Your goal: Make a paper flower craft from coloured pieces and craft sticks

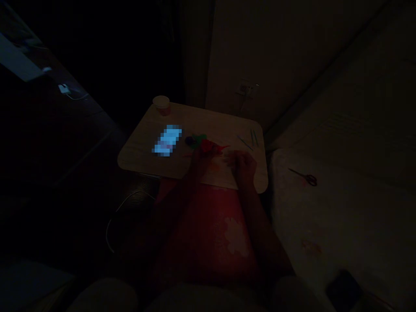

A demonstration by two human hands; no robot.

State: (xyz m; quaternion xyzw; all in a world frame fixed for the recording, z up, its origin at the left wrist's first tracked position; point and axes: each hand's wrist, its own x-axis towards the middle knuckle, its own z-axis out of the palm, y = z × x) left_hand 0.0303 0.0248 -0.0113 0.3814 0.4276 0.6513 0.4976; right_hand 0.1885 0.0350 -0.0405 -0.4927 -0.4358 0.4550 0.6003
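The scene is very dark. On a small wooden table (139, 151), my left hand (203, 159) is closed round a soft-looking bright red piece (208, 146), whose thin pointed end reaches to the right. Its exact kind cannot be made out. Just beyond lie a green piece (199, 139) and a small dark blue round one (189, 141). My right hand (243, 164) is a short way to the right, low over the tabletop, its fingers curled and pointing left. Whatever its fingertips may hold is too dark to see.
A lit phone (167, 141) lies on the table's left, with a paper cup (161, 105) at the back corner. Several thin sticks (248, 141) lie at the right. Scissors (305, 177) rest on a pale surface beside the table. A wall socket (245, 88) is behind.
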